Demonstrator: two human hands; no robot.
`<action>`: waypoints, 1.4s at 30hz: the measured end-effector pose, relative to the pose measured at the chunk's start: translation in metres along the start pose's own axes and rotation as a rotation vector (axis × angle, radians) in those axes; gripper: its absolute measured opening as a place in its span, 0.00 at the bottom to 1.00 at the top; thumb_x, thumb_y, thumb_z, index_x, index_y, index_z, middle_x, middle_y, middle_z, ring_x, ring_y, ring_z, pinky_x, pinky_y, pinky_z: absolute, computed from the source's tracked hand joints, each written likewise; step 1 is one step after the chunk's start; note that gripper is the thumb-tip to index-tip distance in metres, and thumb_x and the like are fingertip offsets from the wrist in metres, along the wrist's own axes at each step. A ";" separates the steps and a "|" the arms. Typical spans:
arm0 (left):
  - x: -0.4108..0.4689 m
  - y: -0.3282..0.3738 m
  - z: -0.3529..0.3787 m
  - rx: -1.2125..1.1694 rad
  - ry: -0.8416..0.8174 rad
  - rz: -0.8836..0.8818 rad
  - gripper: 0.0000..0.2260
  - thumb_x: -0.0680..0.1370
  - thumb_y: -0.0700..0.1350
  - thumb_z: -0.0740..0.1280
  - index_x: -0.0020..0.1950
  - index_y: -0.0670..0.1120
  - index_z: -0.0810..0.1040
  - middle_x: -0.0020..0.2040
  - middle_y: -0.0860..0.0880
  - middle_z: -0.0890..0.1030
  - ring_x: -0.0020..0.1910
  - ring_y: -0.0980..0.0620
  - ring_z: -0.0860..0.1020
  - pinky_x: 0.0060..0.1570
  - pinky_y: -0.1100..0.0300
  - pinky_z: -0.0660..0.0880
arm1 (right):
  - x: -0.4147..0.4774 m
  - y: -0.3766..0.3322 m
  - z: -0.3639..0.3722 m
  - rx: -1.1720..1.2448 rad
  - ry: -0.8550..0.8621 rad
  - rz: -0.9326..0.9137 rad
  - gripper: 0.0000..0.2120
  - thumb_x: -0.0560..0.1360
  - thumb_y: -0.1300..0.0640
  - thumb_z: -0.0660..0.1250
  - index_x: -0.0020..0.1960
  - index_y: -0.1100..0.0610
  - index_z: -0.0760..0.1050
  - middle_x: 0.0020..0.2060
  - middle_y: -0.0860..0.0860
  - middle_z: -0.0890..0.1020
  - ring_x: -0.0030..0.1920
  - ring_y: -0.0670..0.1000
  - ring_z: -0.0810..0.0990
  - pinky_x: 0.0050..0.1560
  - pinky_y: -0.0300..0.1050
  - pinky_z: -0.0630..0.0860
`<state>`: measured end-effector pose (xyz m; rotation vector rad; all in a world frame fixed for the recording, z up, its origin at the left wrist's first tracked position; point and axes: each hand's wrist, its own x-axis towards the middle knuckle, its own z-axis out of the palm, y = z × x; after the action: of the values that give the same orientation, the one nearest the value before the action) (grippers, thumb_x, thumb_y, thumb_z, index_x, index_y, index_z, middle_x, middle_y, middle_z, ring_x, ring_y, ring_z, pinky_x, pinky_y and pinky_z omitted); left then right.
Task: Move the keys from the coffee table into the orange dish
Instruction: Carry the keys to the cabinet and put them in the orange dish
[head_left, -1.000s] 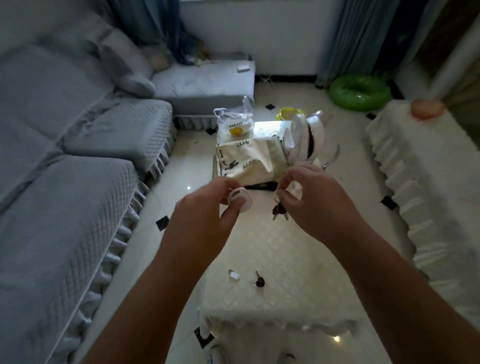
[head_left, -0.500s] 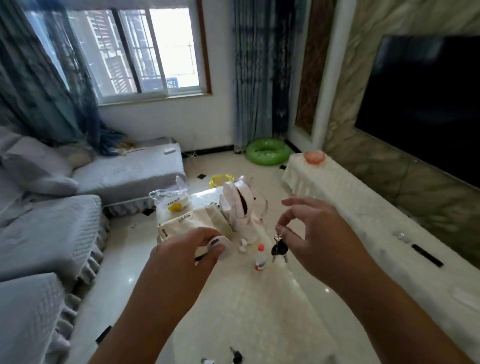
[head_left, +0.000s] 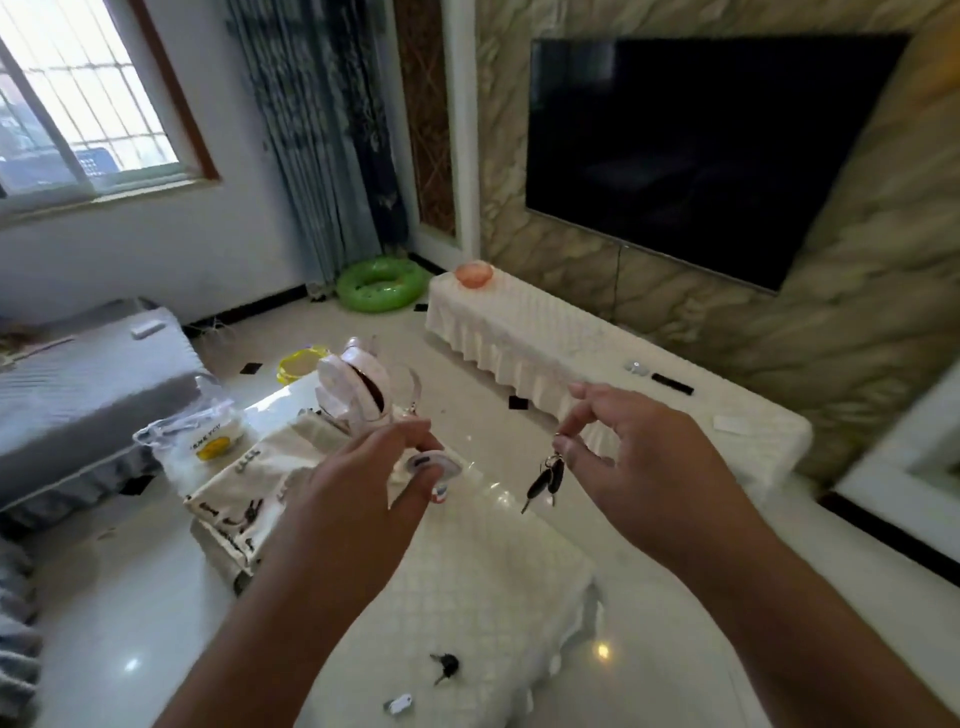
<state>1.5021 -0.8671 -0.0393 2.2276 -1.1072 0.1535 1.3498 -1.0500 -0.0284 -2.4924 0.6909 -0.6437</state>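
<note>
While right-hand fingers (head_left: 566, 447) pinch dangling metal keys (head_left: 545, 480), left hand (head_left: 363, 488) grips a round white disc (head_left: 431, 464).

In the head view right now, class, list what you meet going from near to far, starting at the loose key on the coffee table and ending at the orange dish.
Loose key → bunch of keys hanging from the right hand → black floor tile → orange dish on the far end of the white-covered TV bench.
</note>
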 end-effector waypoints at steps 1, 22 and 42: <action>0.001 0.004 0.004 -0.030 -0.016 0.024 0.11 0.75 0.54 0.68 0.56 0.58 0.79 0.51 0.68 0.74 0.47 0.66 0.72 0.48 0.71 0.65 | -0.008 0.003 -0.004 -0.013 0.010 0.023 0.07 0.73 0.49 0.70 0.41 0.42 0.73 0.63 0.41 0.77 0.63 0.43 0.74 0.61 0.39 0.66; -0.001 0.172 0.094 -0.179 -0.235 0.311 0.08 0.75 0.51 0.68 0.54 0.57 0.77 0.58 0.64 0.76 0.49 0.63 0.75 0.50 0.73 0.64 | -0.112 0.108 -0.131 -0.063 0.216 0.326 0.05 0.74 0.49 0.69 0.42 0.43 0.74 0.64 0.36 0.75 0.62 0.36 0.69 0.51 0.34 0.62; 0.020 0.294 0.208 -0.197 -0.248 0.294 0.07 0.76 0.54 0.66 0.53 0.59 0.76 0.59 0.65 0.75 0.56 0.65 0.73 0.50 0.73 0.64 | -0.120 0.256 -0.215 -0.053 0.140 0.352 0.06 0.74 0.48 0.69 0.41 0.42 0.74 0.63 0.36 0.76 0.64 0.40 0.72 0.59 0.40 0.66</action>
<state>1.2585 -1.1329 -0.0515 1.9367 -1.5138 -0.1088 1.0522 -1.2434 -0.0375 -2.3043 1.1790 -0.6754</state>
